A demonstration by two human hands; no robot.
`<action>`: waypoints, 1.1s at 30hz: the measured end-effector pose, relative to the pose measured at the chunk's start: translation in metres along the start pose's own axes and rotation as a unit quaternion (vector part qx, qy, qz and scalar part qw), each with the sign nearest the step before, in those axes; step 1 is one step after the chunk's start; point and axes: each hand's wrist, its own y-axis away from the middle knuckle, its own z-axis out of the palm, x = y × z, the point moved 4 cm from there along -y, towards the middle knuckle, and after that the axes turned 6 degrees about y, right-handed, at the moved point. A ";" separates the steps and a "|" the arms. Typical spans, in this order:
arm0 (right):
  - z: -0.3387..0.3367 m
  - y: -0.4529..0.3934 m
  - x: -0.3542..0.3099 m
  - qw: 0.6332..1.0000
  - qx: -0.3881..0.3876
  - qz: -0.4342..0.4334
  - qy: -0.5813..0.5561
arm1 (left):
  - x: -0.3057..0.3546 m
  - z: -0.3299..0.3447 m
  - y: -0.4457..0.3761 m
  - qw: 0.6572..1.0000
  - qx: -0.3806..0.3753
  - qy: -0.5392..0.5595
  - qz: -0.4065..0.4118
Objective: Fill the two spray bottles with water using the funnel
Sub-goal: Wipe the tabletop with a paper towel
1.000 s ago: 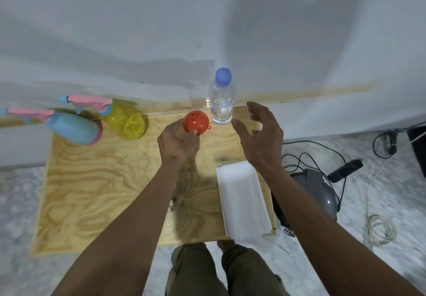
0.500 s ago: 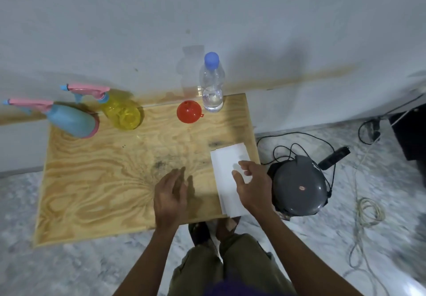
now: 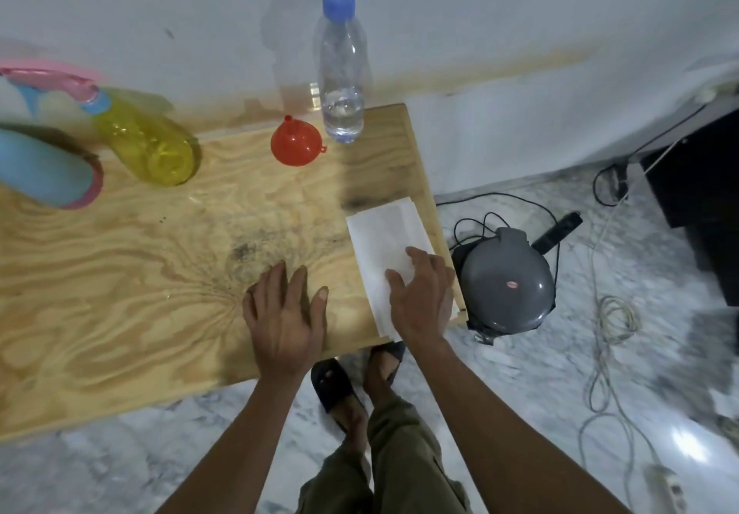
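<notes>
Plywood table (image 3: 120,273), white wall behind. Funnel (image 3: 296,146) upper centre, beside water bottle (image 3: 341,69); spray bottles (image 3: 146,141) upper left. Left hand (image 3: 284,313) flat, relaxed; right hand (image 3: 420,297) spread, resting on paper (image 3: 384,229). Sprayers likely light, slick: grip at neck.

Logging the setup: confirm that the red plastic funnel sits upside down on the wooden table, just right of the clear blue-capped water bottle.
One detail is wrong. The head view shows the red plastic funnel upside down on the wooden table, but left of the clear blue-capped water bottle, not right.
</notes>
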 end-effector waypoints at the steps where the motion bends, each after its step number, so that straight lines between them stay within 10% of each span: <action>1: 0.001 -0.001 0.000 1.000 0.008 0.002 -0.005 | -0.001 0.002 0.002 1.000 0.010 -0.003 0.006; 17: -0.001 0.002 -0.007 0.989 0.100 -0.058 -0.096 | -0.002 0.012 0.010 0.998 0.032 -0.059 0.021; 33: 0.015 -0.011 -0.016 0.977 0.067 -0.189 0.068 | 0.000 0.011 0.009 0.997 0.033 -0.069 0.018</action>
